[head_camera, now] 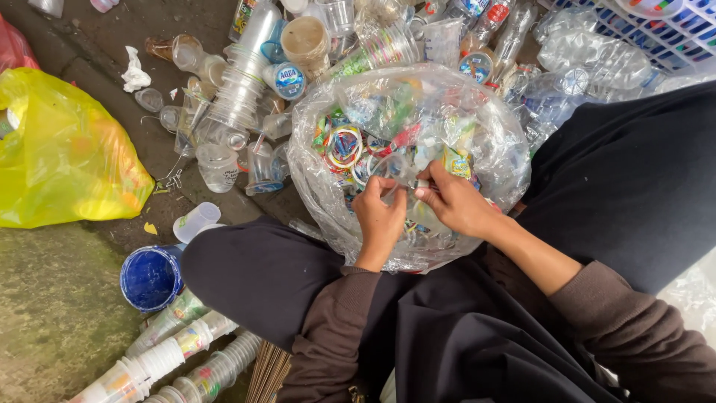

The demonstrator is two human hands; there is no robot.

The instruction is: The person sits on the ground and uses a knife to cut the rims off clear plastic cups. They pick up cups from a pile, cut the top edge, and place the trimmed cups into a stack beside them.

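While both hands [418,205] grip, clear cup [395,168] mouth up

Yellow bag [63,149], blue tub [151,277], stacked cups [160,358] w/ basket [671,33].

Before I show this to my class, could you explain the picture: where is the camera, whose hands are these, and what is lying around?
The one picture comes from a camera worn on a person's head, looking down at their lap. The left hand and right hand are that person's own bare hands. Together they pinch a small clear plastic piece over a clear plastic bag full of colourful lid scraps and rings. On the ground around it lie stacked plastic cups, crushed clear bottles, a yellow bag and a blue tub. More stacked cups lie by the knee.
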